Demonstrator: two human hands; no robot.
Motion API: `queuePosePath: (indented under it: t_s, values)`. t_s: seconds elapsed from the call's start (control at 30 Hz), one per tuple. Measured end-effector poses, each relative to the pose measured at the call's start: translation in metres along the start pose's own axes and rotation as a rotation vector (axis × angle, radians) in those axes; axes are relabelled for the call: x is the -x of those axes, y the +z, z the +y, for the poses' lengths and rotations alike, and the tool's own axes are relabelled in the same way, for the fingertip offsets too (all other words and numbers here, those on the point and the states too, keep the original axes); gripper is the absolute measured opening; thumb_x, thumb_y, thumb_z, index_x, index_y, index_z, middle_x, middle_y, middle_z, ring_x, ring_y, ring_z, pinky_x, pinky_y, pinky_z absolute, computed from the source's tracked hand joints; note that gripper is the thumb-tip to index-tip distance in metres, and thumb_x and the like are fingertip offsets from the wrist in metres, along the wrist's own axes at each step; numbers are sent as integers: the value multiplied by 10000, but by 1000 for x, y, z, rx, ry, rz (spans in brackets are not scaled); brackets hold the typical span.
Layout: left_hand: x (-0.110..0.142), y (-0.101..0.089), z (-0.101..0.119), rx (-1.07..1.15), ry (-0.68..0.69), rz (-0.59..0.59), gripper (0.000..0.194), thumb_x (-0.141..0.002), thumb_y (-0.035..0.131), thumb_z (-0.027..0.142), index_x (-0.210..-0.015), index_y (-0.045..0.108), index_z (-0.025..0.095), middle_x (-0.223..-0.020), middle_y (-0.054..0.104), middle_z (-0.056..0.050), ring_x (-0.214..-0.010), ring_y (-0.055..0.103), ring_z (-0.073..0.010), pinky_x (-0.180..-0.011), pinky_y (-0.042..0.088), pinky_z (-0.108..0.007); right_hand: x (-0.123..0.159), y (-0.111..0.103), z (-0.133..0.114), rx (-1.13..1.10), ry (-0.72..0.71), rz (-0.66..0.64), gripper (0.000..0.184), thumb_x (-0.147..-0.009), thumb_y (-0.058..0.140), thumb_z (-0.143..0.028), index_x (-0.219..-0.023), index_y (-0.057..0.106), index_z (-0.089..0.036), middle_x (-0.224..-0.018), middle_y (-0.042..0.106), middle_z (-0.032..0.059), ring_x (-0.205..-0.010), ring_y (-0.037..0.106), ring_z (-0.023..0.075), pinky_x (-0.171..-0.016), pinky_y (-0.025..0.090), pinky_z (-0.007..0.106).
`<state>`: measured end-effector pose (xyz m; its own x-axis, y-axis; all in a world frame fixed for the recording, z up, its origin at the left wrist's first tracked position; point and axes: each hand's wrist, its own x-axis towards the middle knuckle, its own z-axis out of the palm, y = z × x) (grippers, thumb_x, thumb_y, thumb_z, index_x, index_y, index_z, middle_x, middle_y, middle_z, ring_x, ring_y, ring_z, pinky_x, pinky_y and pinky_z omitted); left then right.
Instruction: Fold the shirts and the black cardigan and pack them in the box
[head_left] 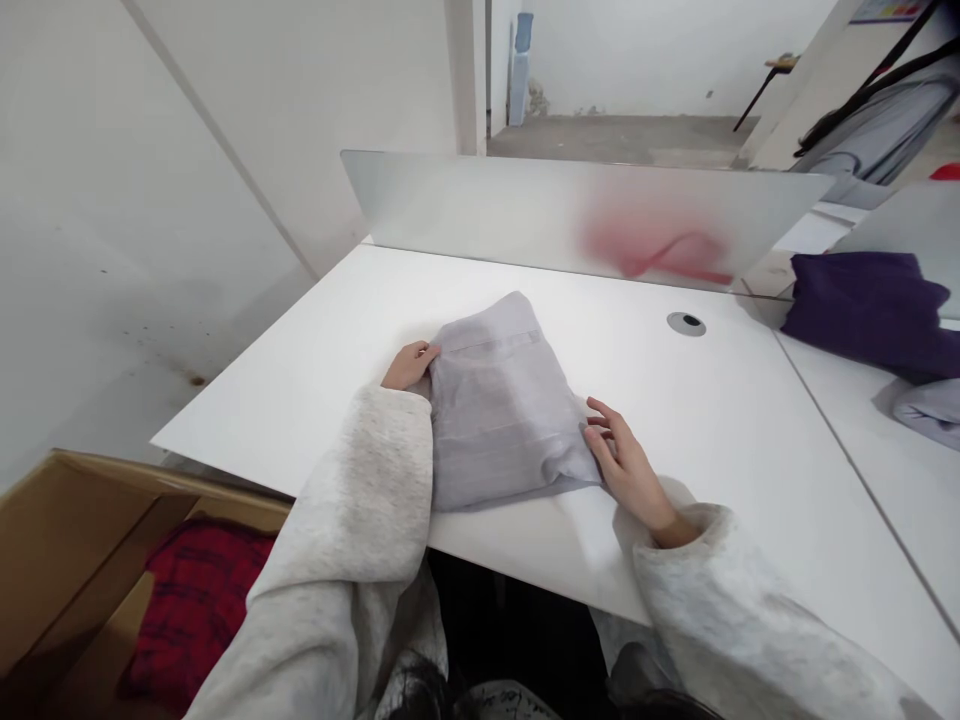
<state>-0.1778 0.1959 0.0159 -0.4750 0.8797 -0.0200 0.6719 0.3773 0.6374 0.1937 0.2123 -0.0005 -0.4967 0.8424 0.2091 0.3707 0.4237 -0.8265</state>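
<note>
A light grey folded garment (495, 410) lies on the white desk (645, 380) in front of me, forming a rough rectangle with a seam across its upper part. At its left edge my left hand (409, 365) is closed, thumb and fingers pinching the fabric near the upper corner. My right hand (626, 470) rests by the lower right corner, fingers apart and thumb close to the cloth; whether it presses on the fabric is hard to tell. The lower right corner looks slightly rumpled.
A cardboard box (82, 500) holding a red and black checked cloth (199, 600) stands below left. Behind the desk rises a frosted divider (480, 210). Right of me are a dark purple folded cloth (862, 310), a grey bundle (934, 410) and a cable hole (686, 324).
</note>
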Motion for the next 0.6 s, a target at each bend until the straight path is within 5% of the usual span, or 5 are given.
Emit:
queuePosePath:
  t_s: [0.07,0.23,0.43,0.6]
  values:
    - [0,3,-1,-18,1,31,331,-869,417,479,-733,536,202,-628,593,-2,-620,554,-163,-602,426,-260,1,0,2,36,-64,-53,558,-936,413,-485,-1429,332,-237,-1379,467,139,-1231,496,255,-969,475,442]
    - [2,14,5,-110,-9,166,259,-864,483,421,-939,587,197,-890,671,-78,-881,607,-242,-793,447,-334,4,6,4,298,-258,-279,624,-960,376,-448,-1516,156,-269,-1588,23,108,-1423,218,278,-1108,325,467]
    - [16,7,15,-212,96,214,559,-869,490,437,-1347,423,155,-1293,547,-168,-1151,543,-297,-967,413,-410,3,13,8,516,-363,-251,629,-980,347,-395,-1527,71,-257,-1579,17,152,-1442,72,304,-1104,223,594]
    - [83,17,24,-401,240,-20,656,-860,440,584,-1390,425,198,-1517,321,-141,-1394,281,-342,-1113,252,-507,3,10,5,391,-334,-256,650,-969,376,-416,-1524,61,-295,-1586,-20,106,-1440,117,275,-1112,282,517]
